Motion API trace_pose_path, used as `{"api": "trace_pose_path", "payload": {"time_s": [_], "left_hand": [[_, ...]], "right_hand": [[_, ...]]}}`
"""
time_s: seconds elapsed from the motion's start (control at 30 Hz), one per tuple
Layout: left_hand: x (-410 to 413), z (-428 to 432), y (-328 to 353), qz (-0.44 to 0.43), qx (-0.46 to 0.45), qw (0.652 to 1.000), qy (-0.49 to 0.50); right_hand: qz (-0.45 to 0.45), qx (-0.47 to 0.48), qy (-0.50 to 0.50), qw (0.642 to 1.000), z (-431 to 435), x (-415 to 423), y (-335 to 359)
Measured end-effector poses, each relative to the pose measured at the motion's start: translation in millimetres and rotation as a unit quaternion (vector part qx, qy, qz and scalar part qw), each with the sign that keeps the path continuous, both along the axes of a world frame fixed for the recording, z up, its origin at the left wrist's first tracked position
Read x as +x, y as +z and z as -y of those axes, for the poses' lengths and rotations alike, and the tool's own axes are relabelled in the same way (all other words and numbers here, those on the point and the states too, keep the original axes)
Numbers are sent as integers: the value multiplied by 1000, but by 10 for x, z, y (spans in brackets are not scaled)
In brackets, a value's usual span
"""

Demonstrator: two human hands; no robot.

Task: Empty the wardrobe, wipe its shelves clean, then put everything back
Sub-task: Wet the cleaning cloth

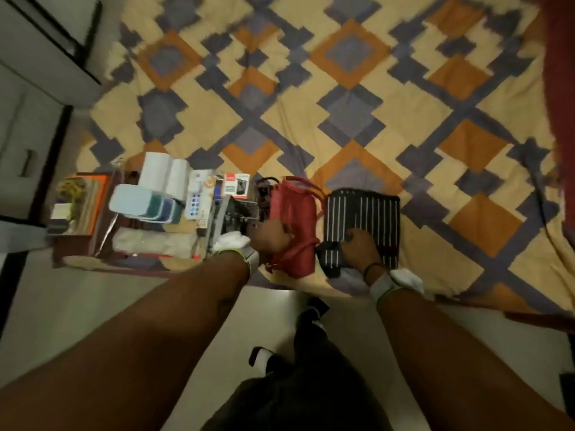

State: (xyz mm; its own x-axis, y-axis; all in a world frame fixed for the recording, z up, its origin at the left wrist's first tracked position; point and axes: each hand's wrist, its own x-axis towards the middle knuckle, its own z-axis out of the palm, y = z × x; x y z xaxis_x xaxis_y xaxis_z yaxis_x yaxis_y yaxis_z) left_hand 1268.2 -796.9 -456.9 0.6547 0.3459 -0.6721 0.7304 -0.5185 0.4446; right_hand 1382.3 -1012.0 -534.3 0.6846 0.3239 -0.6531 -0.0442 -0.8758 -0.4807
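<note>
A red handbag [291, 209] lies at the near edge of the bed, on a patterned quilt [342, 104]. My left hand [273, 236] rests on the bag's near side with fingers curled over it. To the right lies a folded black cloth with white stripes [362, 213]. My right hand [361, 247] presses down on the cloth's near left corner, fingers bent around the folded edge. Left of the bag sit stacked plastic boxes with blue lids [146, 202], white boxes [165, 174] and small cartons [236, 185].
A brown tray with books and small items [77, 206] stands at the bed's left corner. White cabinet doors [34, 88] are at the far left. A red cloth [560, 73] hangs at the right edge. Pale floor lies below, with my legs in dark trousers [298, 368].
</note>
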Motion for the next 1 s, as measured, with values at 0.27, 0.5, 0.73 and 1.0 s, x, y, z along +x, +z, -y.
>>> {"api": "trace_pose_path", "payload": {"time_s": [0.27, 0.5, 0.73, 1.0], "left_hand": [[-1912, -233, 479, 40, 17, 983, 176], [-3555, 378, 493, 10, 42, 909, 415], [-4286, 1834, 385, -4, 16, 721, 692], [-4337, 3902, 271, 17, -8, 461, 887]], "right_hand": [[50, 83, 223, 970, -823, -1505, 787], [90, 136, 566, 808, -1529, -2302, 931], [75, 58, 742, 664, -1816, -2890, 648], [34, 53, 906, 419, -634, -4290, 830]]}}
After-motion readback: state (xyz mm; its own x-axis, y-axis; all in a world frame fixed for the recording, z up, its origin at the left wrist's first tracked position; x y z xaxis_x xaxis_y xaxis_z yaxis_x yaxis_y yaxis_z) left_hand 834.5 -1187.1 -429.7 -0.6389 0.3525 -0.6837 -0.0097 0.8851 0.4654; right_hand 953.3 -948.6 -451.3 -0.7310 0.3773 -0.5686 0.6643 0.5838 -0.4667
